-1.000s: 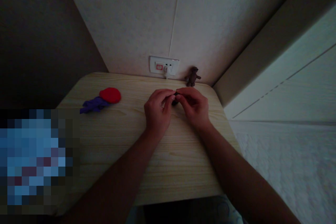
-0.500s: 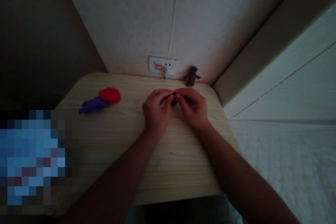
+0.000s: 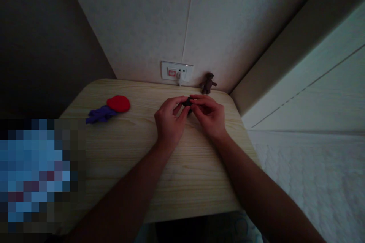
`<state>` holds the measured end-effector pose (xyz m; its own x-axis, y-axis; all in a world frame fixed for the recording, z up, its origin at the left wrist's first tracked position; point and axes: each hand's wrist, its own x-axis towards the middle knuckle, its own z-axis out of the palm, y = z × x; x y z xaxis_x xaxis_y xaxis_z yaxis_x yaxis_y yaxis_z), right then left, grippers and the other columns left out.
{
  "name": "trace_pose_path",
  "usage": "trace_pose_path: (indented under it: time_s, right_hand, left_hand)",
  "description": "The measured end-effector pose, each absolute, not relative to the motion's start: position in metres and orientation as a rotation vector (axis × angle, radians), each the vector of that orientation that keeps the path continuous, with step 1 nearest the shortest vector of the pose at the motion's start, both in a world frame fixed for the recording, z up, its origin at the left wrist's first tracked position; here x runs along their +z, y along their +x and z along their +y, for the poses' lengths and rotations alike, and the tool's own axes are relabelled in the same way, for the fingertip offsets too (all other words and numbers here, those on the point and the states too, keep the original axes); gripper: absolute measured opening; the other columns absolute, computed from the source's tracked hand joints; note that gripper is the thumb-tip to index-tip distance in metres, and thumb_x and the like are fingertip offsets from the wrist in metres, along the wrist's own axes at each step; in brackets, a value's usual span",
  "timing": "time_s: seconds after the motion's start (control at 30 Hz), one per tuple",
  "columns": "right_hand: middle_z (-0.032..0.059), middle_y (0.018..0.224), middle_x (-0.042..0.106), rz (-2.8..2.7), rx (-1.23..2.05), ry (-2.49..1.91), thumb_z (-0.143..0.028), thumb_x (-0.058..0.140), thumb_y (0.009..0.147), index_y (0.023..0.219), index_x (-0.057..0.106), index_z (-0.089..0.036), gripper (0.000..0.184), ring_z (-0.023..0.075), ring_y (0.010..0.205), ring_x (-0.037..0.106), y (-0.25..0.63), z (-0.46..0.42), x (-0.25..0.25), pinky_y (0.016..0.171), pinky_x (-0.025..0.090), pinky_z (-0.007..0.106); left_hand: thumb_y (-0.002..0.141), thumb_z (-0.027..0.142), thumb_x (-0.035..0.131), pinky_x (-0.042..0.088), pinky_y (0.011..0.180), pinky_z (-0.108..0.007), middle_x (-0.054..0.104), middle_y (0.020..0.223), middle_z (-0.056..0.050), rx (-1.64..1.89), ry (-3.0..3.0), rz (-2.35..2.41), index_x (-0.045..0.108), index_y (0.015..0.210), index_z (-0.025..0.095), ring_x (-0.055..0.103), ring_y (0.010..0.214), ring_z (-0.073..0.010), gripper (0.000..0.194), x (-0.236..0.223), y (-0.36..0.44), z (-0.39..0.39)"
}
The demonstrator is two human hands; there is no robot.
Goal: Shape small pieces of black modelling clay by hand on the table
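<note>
Between the fingertips of both hands is a small black lump, soft-looking like modelling clay; much of it is covered by the fingers. My left hand pinches it from the left, thumb below and forefinger above. From the right, my right hand holds it with thumb and bent fingers. Both hands are over the back part of the wooden tabletop. A small brown figure with stubby arms and legs stands behind my right hand, near the wall.
On the left of the tabletop lie a flat red disc and a crumpled purple piece touching it. A wall socket with a plug in it sits just above the back edge. A pixelated patch hides the lower left.
My fingers have shifted and parted slightly around the black lump, so more of it shows. The hands stay in nearly the same place; the other things have not moved.
</note>
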<state>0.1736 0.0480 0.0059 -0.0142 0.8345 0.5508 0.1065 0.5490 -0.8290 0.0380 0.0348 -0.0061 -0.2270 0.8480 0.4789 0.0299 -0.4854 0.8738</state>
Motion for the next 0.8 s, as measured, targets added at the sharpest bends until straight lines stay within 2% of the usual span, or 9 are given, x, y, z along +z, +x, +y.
trace_pose_path:
  time_s: [0.17,0.37,0.53,0.67,0.8]
  right_hand:
    - [0.0070,0.112,0.076,-1.349,0.833,-0.812,-0.030,0.083,0.079,0.094,0.076,-0.024,0.018,0.0184,0.101,0.075,0.1721,0.0492,0.0044,0.092,0.064,0.035]
    - [0.0080,0.116,0.076,-1.305,0.846,-0.865,-0.036,0.086,0.075,0.095,0.071,-0.023,0.028,0.0199,0.101,0.075,0.1730,0.0500,0.0069,0.096,0.063,0.039]
    - [0.0071,0.114,0.077,-1.310,0.841,-0.868,-0.039,0.086,0.075,0.092,0.071,-0.023,0.028,0.0205,0.101,0.076,0.1730,0.0500,0.0068,0.095,0.063,0.039]
    - [0.0032,0.091,0.079,-1.279,0.881,-0.957,-0.044,0.084,0.078,0.095,0.074,-0.023,0.029,0.0181,0.080,0.076,0.1732,0.0494,0.0093,0.080,0.065,0.035]
    - [0.0004,0.069,0.074,-1.251,0.971,-0.985,-0.049,0.082,0.078,0.088,0.076,-0.020,0.031,0.0146,0.059,0.069,0.1739,0.0501,0.0095,0.060,0.060,0.029]
  left_hand:
    - [0.081,0.014,0.073,0.060,0.100,-0.037,0.071,0.110,-0.005,1.817,1.453,1.058,0.072,0.105,0.020,0.070,0.108,-0.0184,0.025,-0.0042,0.0390,0.0366]
    - [0.085,0.018,0.072,0.063,0.093,-0.035,0.068,0.114,-0.008,1.807,1.436,1.009,0.070,0.109,0.019,0.070,0.107,-0.0187,0.024,-0.0038,0.0394,0.0360]
    - [0.085,0.023,0.073,0.063,0.089,-0.032,0.070,0.113,-0.009,1.797,1.355,1.016,0.071,0.107,0.018,0.072,0.105,-0.0191,0.023,-0.0035,0.0400,0.0371]
    - [0.085,0.029,0.074,0.063,0.083,-0.030,0.075,0.111,-0.010,1.762,1.248,1.060,0.072,0.105,0.018,0.074,0.096,-0.0183,0.023,0.0008,0.0397,0.0387]
    - [0.084,0.034,0.075,0.060,0.069,-0.027,0.078,0.089,-0.006,1.695,1.162,1.065,0.075,0.098,0.017,0.073,0.076,-0.0159,0.022,0.0038,0.0380,0.0401]
